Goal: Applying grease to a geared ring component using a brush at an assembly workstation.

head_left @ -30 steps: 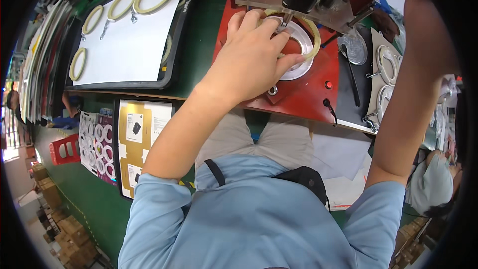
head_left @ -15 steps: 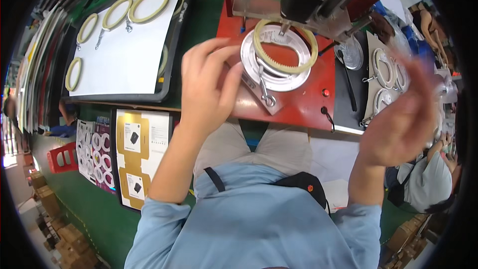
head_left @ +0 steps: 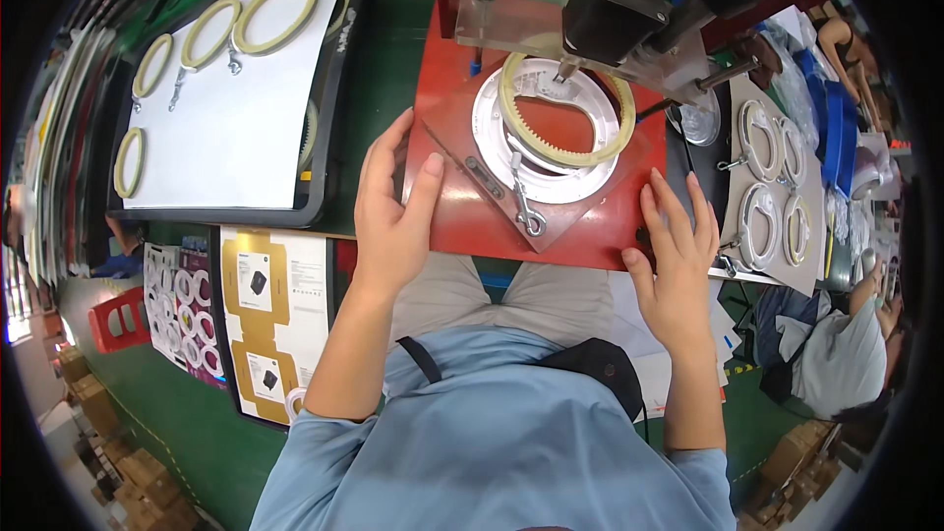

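We've got both hands empty, fingers loosely spread: left hand (head_left: 393, 221) at left edge of red base (head_left: 580, 244), right hand (head_left: 680, 270) near right edge. Cream toothed ring (head_left: 565, 156) sits over white ring (head_left: 486, 128) on base, metal clasp (head_left: 532, 223) toward us.

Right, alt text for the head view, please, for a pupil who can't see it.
Left hand and right hand, open and empty, flank a red machine base bearing a cream toothed ring over a white ring; more cream rings lie left on white paper.
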{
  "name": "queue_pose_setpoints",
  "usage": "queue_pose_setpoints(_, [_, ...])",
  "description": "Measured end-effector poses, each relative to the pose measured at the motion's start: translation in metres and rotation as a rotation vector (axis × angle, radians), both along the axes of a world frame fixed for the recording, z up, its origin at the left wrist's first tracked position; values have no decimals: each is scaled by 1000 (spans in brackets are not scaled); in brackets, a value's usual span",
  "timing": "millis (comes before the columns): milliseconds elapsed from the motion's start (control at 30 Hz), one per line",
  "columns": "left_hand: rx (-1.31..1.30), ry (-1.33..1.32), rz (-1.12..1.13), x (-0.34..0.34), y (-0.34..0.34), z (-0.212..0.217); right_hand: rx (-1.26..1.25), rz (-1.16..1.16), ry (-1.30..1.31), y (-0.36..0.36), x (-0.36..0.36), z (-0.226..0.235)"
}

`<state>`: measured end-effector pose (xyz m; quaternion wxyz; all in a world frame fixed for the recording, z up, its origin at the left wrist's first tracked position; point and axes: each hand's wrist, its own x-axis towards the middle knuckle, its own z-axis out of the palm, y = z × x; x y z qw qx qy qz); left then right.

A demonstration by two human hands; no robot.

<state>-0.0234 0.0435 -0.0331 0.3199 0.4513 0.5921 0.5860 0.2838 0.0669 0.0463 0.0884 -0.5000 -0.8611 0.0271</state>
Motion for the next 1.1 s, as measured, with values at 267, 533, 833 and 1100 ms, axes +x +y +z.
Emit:
queue_pose_setpoints(267, [12,-21,14,1,0,0,-30,20,200,8,8,-3])
queue_pose_setpoints(533, [45,-10,12,-1,1,-6,195,14,448,19,-7,-2])
queue_pose_setpoints(833, [65,386,82,-3,-4,16,200,184,617,29,-42,7])
queue_pose_setpoints(1100, [420,796,-207,29,12,84,294,283,494,48,-56,1])
